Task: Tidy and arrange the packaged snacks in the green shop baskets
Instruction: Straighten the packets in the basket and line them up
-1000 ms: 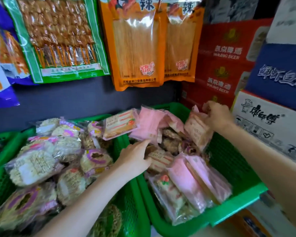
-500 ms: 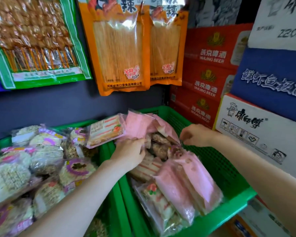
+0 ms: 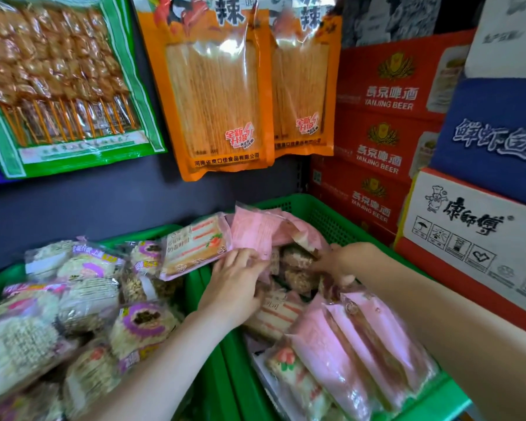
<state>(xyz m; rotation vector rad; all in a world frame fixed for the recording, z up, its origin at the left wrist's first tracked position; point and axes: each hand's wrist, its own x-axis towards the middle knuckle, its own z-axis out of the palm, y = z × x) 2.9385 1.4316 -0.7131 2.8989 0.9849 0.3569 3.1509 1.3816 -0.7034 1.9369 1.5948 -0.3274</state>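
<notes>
Two green shop baskets stand side by side. The right basket [image 3: 325, 215] holds pink snack packets [image 3: 255, 232] leaning at the back, brown crumbly cakes [image 3: 298, 259] in the middle and more pink packets [image 3: 362, 344] at the front. My left hand [image 3: 234, 281] pinches the lower edge of the back pink packets, beside a striped sandwich-cake packet [image 3: 195, 247] that lies across the rim between the baskets. My right hand [image 3: 343, 259] curls on the same pink stack's lower right corner, with its fingertips hidden. The left basket [image 3: 207, 390] is filled with round cakes in purple-labelled wrappers [image 3: 143, 323].
Red beer cartons [image 3: 386, 98] and a white noodle carton [image 3: 474, 238] are stacked tight against the right basket. Orange snack bags [image 3: 213, 95] and a green skewer bag [image 3: 58, 80] hang on the dark wall above the baskets.
My right hand dropped from the far right packet down into the middle of the right basket. My left hand moved up from the striped packets to the pink packets at the back.
</notes>
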